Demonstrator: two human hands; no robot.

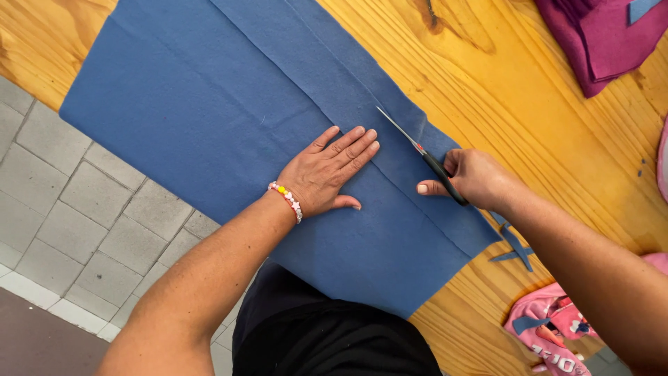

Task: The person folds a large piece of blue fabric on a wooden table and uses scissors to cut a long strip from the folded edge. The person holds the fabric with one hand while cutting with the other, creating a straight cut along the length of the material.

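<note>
Blue felt sheet (209, 118): large rectangular piece, matte mid-blue, slightly fuzzy surface. Lies flat on a wooden table (501, 90), with its near corner and left portion hanging past the table edge over a grey tiled floor (62, 202). Several long straight creases or fold lines run lengthwise down the sheet, converging toward the far end. Right edge lies in a narrow folded strip.

Left hand (327, 174): palm down, fingers straight and close together, thumb tucked out to the side, pressed flat on the felt just left of a crease. Holds nothing. A beaded bracelet (286, 200) with pink, white and yellow beads sits on the wrist.

Right hand (473, 177): curled shut around the black handles of a pair of scissors (424, 157). Thumb tip with pale nail points left along the felt.

Scissors: slim silver blades, a small red spot at the pivot, blades drawn together or nearly so, tip pointing up and left along the crease, lying over the felt.

Blue felt offcuts (515, 244): small slivers on the table by the right forearm.

Magenta felt (605, 38): folded pile, far right corner of table.

Pink printed fabric item (550, 334): near right edge, a blue scrap on it.
</note>
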